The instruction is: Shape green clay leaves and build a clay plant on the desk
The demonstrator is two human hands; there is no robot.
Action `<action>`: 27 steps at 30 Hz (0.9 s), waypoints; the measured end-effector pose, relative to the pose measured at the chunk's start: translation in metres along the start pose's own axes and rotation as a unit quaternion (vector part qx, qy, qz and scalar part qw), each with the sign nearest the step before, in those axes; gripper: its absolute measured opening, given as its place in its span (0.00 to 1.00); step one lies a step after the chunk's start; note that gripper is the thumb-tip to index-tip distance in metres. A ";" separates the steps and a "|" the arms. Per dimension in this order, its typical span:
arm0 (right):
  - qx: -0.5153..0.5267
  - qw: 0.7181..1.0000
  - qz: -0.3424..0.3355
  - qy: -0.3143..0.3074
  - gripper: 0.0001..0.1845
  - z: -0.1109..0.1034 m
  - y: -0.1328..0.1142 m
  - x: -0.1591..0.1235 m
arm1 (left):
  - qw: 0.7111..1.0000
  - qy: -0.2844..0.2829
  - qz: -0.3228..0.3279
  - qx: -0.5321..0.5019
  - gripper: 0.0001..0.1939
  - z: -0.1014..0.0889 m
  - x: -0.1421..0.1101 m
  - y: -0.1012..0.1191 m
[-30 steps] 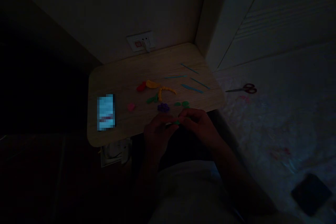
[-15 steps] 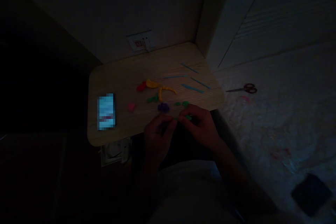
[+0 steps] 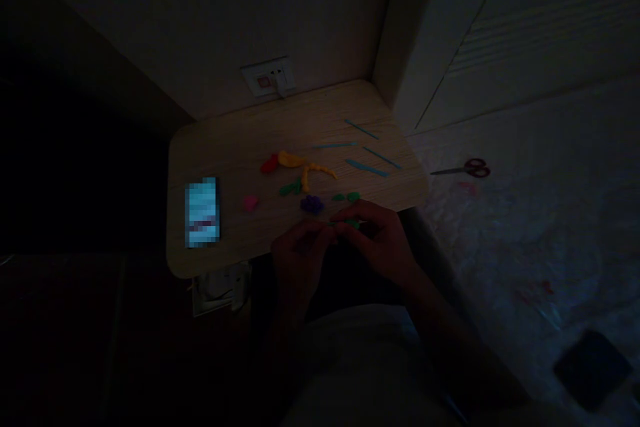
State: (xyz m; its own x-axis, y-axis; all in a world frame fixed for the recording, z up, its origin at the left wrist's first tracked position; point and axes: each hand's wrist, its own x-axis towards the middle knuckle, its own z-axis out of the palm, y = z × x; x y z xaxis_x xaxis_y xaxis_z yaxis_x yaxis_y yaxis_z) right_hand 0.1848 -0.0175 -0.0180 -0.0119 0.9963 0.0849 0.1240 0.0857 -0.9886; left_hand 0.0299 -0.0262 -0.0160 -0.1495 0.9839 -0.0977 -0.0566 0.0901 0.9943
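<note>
Currently, left hand: your left hand [image 3: 300, 250] has its thumb and forefinger pinched nearly together, closed on the thin left end of a green piece [image 3: 352, 223]; the dark blurs the exact contact.
Right hand: your right hand [image 3: 383, 240] grips that piece too, its fingers bent and drawn in, the tips next to your left ones; the wider green part shows between thumb and forefinger.
Green piece: you have it between both hands at the near edge of the table [image 3: 240, 147].
Loose greens: just beyond your right fingers lie a small green oval [image 3: 339, 197] and a larger green oval [image 3: 353, 196], near each other.
Purple: just past your fingertips sits a lumpy purple cluster [image 3: 312, 204].
Pink: to its left, well apart, you see a pink lump [image 3: 251, 202].
Colored group: behind these, a green strip [image 3: 290, 188], a bent orange strand [image 3: 320, 168], an orange lump [image 3: 290, 159] and a red lump [image 3: 269, 164] lie close together.
Blue tools: four slim blue tools [image 3: 367, 168] lie toward the table's right side.
Screen: a lit phone [image 3: 202, 213], pixelated, lies at your left.
Scissors: red-handled scissors [image 3: 475, 168] lie off the table to your right.
</note>
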 end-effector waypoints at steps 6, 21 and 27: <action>0.078 0.994 0.069 0.020 0.05 0.001 0.002 0.003 | 0.997 -0.024 0.004 -0.079 0.23 -0.003 0.002 -0.011; 0.051 0.997 0.054 0.005 0.05 0.001 0.003 0.003 | 0.999 0.001 0.036 0.022 0.06 0.000 0.000 0.002; 0.074 0.995 0.063 0.026 0.04 0.004 0.003 0.001 | 0.999 0.008 0.035 -0.005 0.06 0.004 0.000 0.002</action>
State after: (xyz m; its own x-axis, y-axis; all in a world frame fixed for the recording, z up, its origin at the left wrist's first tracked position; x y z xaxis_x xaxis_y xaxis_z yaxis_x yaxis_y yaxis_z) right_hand 0.1811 -0.0158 -0.0217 0.0459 0.9982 -0.0390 -0.0254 -0.0378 -0.9990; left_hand 0.0339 -0.0257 -0.0141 -0.1697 0.9851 -0.0278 -0.0550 0.0187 0.9983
